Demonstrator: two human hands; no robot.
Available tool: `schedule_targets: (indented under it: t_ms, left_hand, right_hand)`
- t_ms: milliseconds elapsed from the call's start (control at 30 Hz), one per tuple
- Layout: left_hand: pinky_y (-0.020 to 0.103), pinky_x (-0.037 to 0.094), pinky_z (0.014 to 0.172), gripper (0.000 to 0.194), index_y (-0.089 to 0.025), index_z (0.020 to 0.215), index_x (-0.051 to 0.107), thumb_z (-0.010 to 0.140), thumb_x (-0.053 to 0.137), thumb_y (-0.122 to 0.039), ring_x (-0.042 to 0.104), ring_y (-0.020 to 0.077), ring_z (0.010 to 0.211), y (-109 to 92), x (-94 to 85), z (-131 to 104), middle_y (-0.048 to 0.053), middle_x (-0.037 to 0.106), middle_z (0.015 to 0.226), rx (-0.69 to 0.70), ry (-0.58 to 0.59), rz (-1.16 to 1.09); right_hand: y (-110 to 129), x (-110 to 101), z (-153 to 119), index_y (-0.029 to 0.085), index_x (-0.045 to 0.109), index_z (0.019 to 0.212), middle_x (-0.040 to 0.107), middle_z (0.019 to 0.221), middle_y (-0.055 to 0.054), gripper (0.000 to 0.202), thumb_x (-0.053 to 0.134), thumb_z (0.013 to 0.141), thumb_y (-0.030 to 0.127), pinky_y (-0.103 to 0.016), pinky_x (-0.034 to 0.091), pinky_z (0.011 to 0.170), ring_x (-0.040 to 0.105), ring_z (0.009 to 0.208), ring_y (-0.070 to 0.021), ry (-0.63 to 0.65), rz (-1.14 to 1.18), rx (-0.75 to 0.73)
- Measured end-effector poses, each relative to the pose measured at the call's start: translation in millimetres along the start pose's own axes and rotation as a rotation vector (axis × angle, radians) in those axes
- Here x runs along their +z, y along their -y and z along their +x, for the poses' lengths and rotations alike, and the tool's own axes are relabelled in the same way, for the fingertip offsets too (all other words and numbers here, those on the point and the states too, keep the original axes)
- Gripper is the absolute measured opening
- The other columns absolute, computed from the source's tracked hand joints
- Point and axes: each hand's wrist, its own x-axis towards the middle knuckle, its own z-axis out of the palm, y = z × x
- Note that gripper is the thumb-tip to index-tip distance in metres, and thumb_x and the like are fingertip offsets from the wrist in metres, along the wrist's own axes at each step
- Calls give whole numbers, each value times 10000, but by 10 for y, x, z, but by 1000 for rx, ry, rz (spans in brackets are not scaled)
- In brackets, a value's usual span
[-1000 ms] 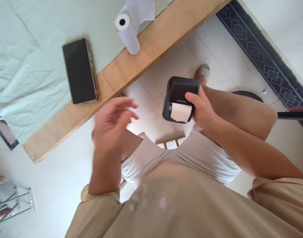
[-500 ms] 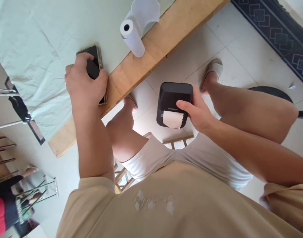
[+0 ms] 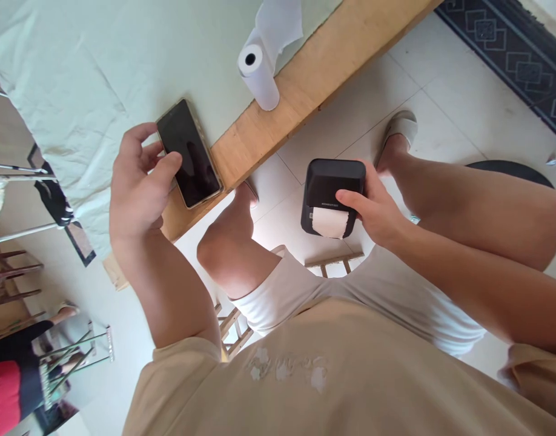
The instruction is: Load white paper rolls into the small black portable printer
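Observation:
My left hand [image 3: 139, 175] is at the near edge of the table, on the left side of a dark-screened smartphone [image 3: 191, 157] in a clear case. Its thumb lies over the phone's edge and the index finger touches a corner; the other fingers are partly hidden, but the hand appears to grip the phone. My right hand [image 3: 375, 203] holds a black portable printer [image 3: 335, 181] over my lap, thumb on top and fingers underneath. A strip of white paper [image 3: 330, 223] sticks out of the printer's slot.
On the wooden table edge [image 3: 300, 91] stands a white paper roll [image 3: 262, 79], its loose end trailing behind. A pale green cloth [image 3: 100, 72] covers the table. A dark patterned mat [image 3: 509, 60] lies on the floor. A person in dark and red clothing [image 3: 14, 375] is at lower left.
My left hand has slid off the top of the phone to its left side, uncovering the screen. The right hand still holds the printer. The view has shifted slightly.

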Motion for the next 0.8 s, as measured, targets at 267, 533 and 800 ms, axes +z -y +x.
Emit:
schedule_targets:
  t_ms: [267, 533, 800]
  left_hand:
    - [438, 394, 978, 839, -302, 1377, 727, 646, 1079, -518, 642, 291, 1284, 140, -44, -135, -5, 800, 1331, 27, -39, 22]
    - [426, 372, 937, 960, -315, 1468, 699, 596, 1100, -311, 640, 298, 1299, 220, -90, -94, 0, 753, 1447, 42, -27, 66]
    - [441, 388, 914, 950, -368, 1469, 666, 618, 1087, -403, 658, 289, 1285, 173, -71, -121, 10, 716, 1472, 14, -43, 127]
  right_hand:
    - [11, 19, 17, 334, 513, 1333, 696, 1336, -45, 677, 815, 764, 545, -533, 687, 1025, 708, 1273, -307, -26, -52, 27]
    - [29, 24, 11, 346, 520, 1323, 685, 1347, -34, 714, 857, 721, 528, -570, 616, 1171, 690, 1287, -304, -41, -27, 56]
    - [22, 31, 7, 343, 531, 1338, 709, 1349, -32, 745, 883, 716, 555, -574, 623, 1143, 702, 1262, -311, -48, 2, 84]
